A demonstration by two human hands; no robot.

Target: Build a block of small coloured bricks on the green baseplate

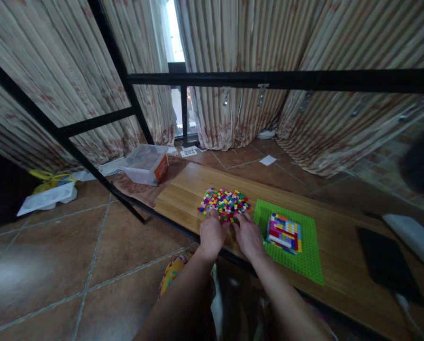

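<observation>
Small coloured building bricks [226, 201] lie heaped loosely on the wooden table top. At the near left edge of the heap is my left hand [212, 232], its fingers bent down among the bricks. My right hand [248, 234] is at the near right edge, with its fingers curled together and touching bricks. Whatever lies between the fingertips of either hand is hidden or too small to make out. Right of that hand, a green baseplate [313, 251] carries a low, multicoloured block of joined bricks [284, 233].
A dark flat tablet-like object [389, 263] with a cable and a white box-like object [412, 237] lie at the right. A clear plastic bin [140, 163] stands beyond the table's left end. A black metal bar [268, 79] spans the view above the table.
</observation>
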